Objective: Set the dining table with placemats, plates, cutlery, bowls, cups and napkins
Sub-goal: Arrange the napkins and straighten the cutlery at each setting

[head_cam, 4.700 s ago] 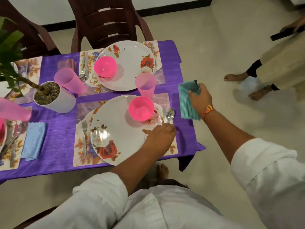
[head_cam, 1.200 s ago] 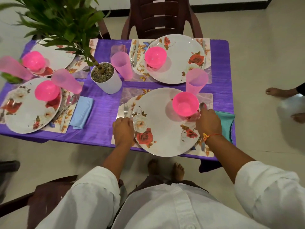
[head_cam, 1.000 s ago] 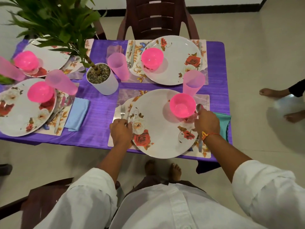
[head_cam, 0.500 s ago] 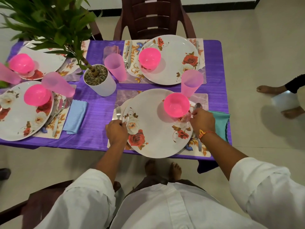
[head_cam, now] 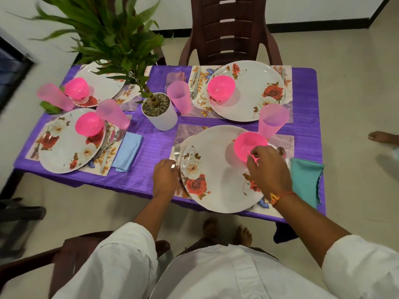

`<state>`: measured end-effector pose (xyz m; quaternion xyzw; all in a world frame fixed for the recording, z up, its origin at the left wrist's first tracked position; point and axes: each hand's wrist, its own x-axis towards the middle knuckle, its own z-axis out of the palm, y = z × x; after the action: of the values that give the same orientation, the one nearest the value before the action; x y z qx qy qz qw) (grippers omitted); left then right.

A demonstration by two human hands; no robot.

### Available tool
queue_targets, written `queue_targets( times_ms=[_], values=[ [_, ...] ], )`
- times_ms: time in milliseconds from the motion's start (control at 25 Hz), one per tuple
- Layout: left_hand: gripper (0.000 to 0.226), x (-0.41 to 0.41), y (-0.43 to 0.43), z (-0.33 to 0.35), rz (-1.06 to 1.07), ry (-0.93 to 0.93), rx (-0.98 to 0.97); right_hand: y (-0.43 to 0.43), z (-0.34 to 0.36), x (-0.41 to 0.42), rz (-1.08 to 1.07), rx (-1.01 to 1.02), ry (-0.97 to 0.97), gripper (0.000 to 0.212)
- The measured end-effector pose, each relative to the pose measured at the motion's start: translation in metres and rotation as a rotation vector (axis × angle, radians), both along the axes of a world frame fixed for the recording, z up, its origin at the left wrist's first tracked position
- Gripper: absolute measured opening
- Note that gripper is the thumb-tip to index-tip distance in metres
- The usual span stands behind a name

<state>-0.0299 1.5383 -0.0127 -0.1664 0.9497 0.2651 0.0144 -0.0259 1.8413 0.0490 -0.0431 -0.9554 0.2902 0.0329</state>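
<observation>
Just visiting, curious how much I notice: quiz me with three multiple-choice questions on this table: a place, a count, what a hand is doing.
1. Where is the teal napkin? A right of the nearest plate; B on that plate; C on the floor.
2. How many pink bowls? A two; B four; C six.
3. Fingers of the right hand: A grip the nearest bowl rim; B hold the napkin; C lie flat.
1A: it lies beside the plate's right edge. 2B: one on each plate. 3A: they curl at its near rim.
</observation>
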Motion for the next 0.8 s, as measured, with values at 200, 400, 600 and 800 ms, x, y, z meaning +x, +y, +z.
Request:
queue_targets(
  times_ms=[200,400,600,800],
  values=[
    [0.031,0.015,-0.023,0.026,0.014,-0.003,-0.060,-0.073,0.012,-0.006,0.293,-0.015,-0.005,0.029],
    [0.035,0.016,-0.079,0.043,0.077,0.067,-0.131,-0.143,0.017,-0.028,0.455,0.007,-0.082,0.042],
    [0.027,-0.007,-0.153,0.035,0.114,0.147,-0.130,-0.226,0.008,-0.057,0.478,-0.055,-0.194,0.034],
    [0.022,-0.051,-0.236,0.009,0.028,0.164,-0.090,-0.321,-0.015,-0.090,0.429,-0.006,-0.267,0.030]
  ],
)
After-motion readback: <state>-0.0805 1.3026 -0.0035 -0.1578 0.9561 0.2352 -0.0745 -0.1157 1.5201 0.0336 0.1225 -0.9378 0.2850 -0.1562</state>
